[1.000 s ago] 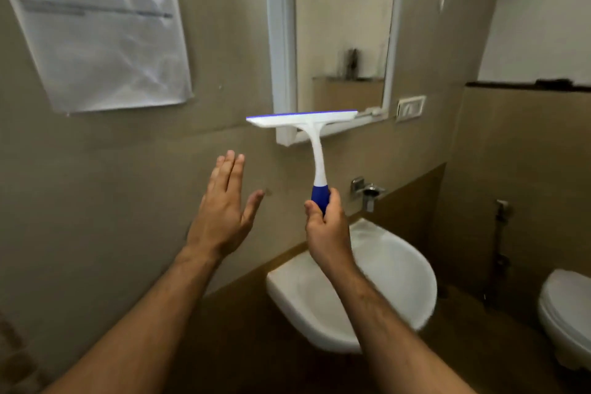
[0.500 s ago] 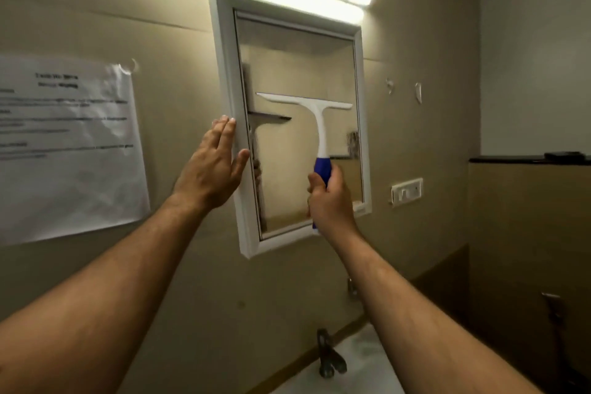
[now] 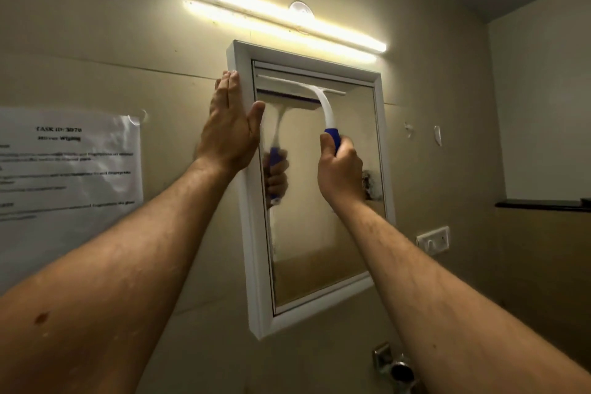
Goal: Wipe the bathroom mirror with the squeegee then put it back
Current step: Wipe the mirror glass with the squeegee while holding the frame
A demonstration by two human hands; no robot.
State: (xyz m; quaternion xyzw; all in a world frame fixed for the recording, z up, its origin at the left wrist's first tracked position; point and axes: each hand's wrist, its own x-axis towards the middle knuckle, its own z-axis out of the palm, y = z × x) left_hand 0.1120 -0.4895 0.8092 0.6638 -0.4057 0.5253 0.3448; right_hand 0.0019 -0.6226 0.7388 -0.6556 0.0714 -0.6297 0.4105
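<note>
Beige bathroom wall (image 3: 144, 51) was faced. One squeegee (image 3: 323, 105) was gripped at its blue handle by the right hand (image 3: 340, 169), handle pointing down, blade lying level across the top of one mirror (image 3: 323, 217). Flat-fingered, the left hand (image 3: 228, 131) was pressed against the frame.

arms: both forearms bare, hairy | sleeves: none visible | left hand (image 3: 228, 129), right hand (image 3: 340, 169): ungloved
</note>
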